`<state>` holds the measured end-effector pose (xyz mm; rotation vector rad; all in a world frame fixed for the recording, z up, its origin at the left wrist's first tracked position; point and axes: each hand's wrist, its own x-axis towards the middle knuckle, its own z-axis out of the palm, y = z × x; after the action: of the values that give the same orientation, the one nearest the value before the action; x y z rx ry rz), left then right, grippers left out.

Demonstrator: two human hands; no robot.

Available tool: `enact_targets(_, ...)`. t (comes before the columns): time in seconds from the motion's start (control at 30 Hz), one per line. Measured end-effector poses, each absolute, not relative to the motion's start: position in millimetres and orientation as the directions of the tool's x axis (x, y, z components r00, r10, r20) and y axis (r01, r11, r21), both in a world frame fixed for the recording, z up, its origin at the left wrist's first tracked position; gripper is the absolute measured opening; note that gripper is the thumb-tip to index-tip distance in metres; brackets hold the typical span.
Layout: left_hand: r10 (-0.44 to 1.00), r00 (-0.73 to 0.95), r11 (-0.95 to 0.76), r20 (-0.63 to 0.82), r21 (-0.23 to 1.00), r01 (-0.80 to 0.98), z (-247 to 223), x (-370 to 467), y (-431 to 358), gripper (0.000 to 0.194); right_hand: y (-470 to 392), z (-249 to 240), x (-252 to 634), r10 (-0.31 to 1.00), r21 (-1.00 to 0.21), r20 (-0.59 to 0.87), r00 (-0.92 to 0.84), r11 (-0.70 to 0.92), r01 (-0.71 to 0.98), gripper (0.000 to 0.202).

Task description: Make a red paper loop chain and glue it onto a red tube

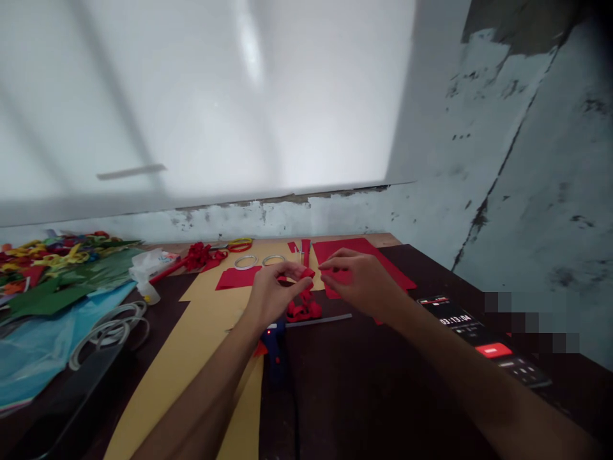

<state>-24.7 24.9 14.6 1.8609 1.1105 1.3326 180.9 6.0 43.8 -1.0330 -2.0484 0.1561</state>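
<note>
A lit phone (pixel 483 342) lies well apart from a coiled cable (pixel 106 317).

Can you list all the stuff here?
Red piece: one, red, centre
Loops: several, red, centre
Glue gun: one, blue, centre
Stick: one, pale, centre
Rings: two, silver, back
Scissors: one, yellow, back
Ruffle: one, red, back
Red sheets: several, red, back
Card: unclear, yellow, left
Strips: many, mixed, left
Green sheets: several, green, left
Plastic: unclear, blue, left
Bag: one, white, left
Cable: one, grey, left
Box: one, black, left
Phone: one, black, right
Table: one, dark, below
Wall: unclear, pale, behind
Left hand: one, bare, centre
Right hand: one, bare, centre
</note>
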Motion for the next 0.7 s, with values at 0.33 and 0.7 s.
enact_targets(0.33,0.881,0.199,-0.473,0.429,0.813,0.339,17,-25,23,0.021,19,31,166,0.731,-0.468,0.582,-0.354,0.658,0.589,0.011)
enact_targets(0.7,0.892,0.121,-0.446,0.435,0.807,0.387,10,-26,29,0.027,18,50,196,0.79,-0.699,0.607,-0.087,0.583,0.415,0.015)
